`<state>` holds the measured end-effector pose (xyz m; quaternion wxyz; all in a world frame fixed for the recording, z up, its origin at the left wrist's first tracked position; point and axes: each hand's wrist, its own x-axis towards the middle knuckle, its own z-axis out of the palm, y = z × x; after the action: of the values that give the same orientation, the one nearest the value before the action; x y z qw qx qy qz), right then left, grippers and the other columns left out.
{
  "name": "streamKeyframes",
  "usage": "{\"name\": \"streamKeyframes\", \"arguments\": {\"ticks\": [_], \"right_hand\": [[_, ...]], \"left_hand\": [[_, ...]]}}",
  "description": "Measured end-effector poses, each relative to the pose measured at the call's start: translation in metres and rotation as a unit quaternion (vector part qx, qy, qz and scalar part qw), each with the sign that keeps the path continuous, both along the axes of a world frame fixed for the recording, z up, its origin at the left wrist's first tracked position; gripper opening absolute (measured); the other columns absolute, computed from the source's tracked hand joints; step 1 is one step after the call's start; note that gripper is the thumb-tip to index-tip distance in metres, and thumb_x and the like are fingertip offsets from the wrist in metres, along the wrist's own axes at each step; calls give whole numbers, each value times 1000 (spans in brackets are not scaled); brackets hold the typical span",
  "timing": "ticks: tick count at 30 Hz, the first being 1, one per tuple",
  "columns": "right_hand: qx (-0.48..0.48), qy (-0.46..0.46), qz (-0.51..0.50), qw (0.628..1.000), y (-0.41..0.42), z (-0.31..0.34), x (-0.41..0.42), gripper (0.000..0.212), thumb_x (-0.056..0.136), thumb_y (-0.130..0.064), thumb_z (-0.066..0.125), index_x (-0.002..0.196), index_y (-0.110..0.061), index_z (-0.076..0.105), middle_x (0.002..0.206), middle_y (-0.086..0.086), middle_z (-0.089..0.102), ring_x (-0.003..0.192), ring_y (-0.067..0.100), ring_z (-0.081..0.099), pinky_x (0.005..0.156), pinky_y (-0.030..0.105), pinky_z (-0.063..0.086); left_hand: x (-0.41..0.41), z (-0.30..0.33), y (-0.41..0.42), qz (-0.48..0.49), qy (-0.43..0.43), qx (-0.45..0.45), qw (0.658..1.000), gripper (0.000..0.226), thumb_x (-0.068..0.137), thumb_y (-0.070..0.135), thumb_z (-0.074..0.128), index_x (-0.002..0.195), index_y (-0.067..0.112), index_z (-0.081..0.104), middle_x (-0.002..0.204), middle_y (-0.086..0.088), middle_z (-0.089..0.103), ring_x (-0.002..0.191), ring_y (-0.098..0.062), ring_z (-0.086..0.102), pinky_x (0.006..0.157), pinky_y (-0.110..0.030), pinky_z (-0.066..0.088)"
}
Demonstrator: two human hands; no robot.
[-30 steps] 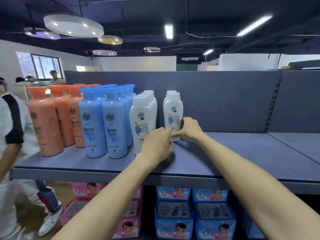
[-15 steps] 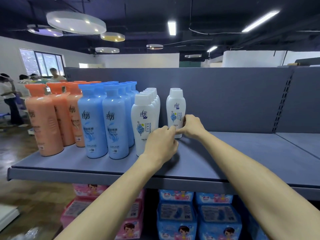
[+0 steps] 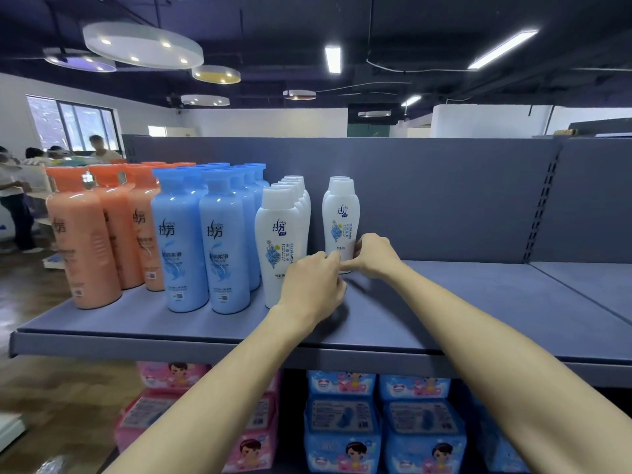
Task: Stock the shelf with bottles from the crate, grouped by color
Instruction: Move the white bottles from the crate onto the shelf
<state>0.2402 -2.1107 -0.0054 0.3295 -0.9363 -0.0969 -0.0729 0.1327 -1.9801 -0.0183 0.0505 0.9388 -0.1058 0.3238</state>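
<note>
A small white bottle (image 3: 340, 220) stands upright on the grey shelf (image 3: 478, 302), with another white one just behind it. My right hand (image 3: 374, 254) curls round its lower right side and my left hand (image 3: 316, 282) pinches its base from the left. Left of it runs a row of several white bottles (image 3: 282, 241), then blue bottles (image 3: 201, 241) and orange bottles (image 3: 89, 248). The crate is out of view.
Right of the white bottle the shelf is bare up to its grey back panel (image 3: 444, 200). Below hang blue packs (image 3: 383, 429) and pink packs (image 3: 191, 425). People (image 3: 13, 200) stand far left by a window.
Both hands stayed at the base of the white bottle, which shifted slightly back. A person close by on the left has gone from view as the camera drifted.
</note>
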Motion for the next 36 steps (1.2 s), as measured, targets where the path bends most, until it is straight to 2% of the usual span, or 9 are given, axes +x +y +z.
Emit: {"name": "streamKeyframes", "arguments": {"ticks": [2, 5, 8, 10, 14, 18, 23, 29, 36], "right_hand": [[-10, 10, 1, 1000, -1, 7, -10, 37, 69, -31, 85, 75, -13, 53, 77, 1, 60, 60, 15, 51, 46, 25, 36], [-30, 9, -1, 999, -4, 16, -25, 41, 76, -25, 83, 72, -17, 42, 73, -2, 48, 56, 12, 42, 45, 24, 31], [-53, -7, 8, 999, -7, 23, -41, 41, 78, -24, 80, 71, -20, 40, 75, -3, 48, 58, 9, 44, 46, 24, 32], [-65, -20, 14, 998, -8, 25, -51, 40, 79, -24, 79, 71, -21, 40, 77, -3, 51, 60, 9, 45, 46, 24, 32], [-83, -35, 17, 996, -8, 29, -72, 40, 79, -25, 79, 71, -22, 40, 82, 0, 55, 76, 21, 54, 48, 24, 33], [-98, -44, 17, 994, -7, 33, -91, 33, 78, -27, 79, 85, -17, 48, 101, 8, 64, 91, 24, 61, 55, 26, 40], [-111, -56, 25, 992, -4, 33, -120, 41, 80, -27, 78, 110, -12, 55, 104, 5, 61, 96, 25, 59, 67, 30, 44], [-119, -66, 19, 990, -1, 33, -152, 43, 82, -27, 76, 115, -11, 53, 110, 5, 58, 93, 24, 55, 69, 30, 42], [-129, -103, 14, 986, -2, 8, -215, 44, 83, -32, 72, 119, -15, 56, 112, 5, 65, 96, 24, 62, 84, 40, 55]], "left_hand": [[0, -1, 1, 0, 4, 0, 1000, 16, 90, 23, 49, 85, 16, 35, 91, -8, 59, 85, -33, 58, 62, -33, 32], [-1, -1, 3, -2, 12, -6, 1000, 18, 90, 24, 50, 84, 15, 36, 85, -6, 53, 84, -32, 57, 62, -33, 32], [-5, -1, 5, -7, 15, 1, 1000, 18, 90, 25, 50, 84, 15, 36, 80, -2, 44, 83, -31, 56, 63, -33, 34], [-8, 0, 7, -7, 16, 0, 1000, 18, 89, 25, 50, 83, 14, 37, 81, -4, 46, 83, -32, 56, 63, -34, 37], [-20, 4, 11, -5, 17, -1, 1000, 15, 88, 23, 50, 83, 13, 39, 81, -6, 51, 80, -32, 56, 63, -33, 36], [-36, 9, 17, 1, 21, 2, 1000, 17, 87, 24, 49, 82, 13, 37, 81, -5, 49, 78, -32, 54, 61, -34, 33], [-61, 13, 23, 3, 19, 7, 1000, 17, 88, 24, 49, 83, 14, 37, 87, -6, 57, 76, -28, 47, 62, -34, 34], [-88, 13, 29, 7, 23, 7, 1000, 16, 87, 24, 49, 83, 12, 39, 80, -6, 49, 73, -30, 48, 61, -34, 36], [-150, -7, 37, -65, 1, 19, 998, 18, 89, 31, 49, 93, 14, 48, 83, -1, 57, 78, -28, 57, 66, -38, 47]]}}
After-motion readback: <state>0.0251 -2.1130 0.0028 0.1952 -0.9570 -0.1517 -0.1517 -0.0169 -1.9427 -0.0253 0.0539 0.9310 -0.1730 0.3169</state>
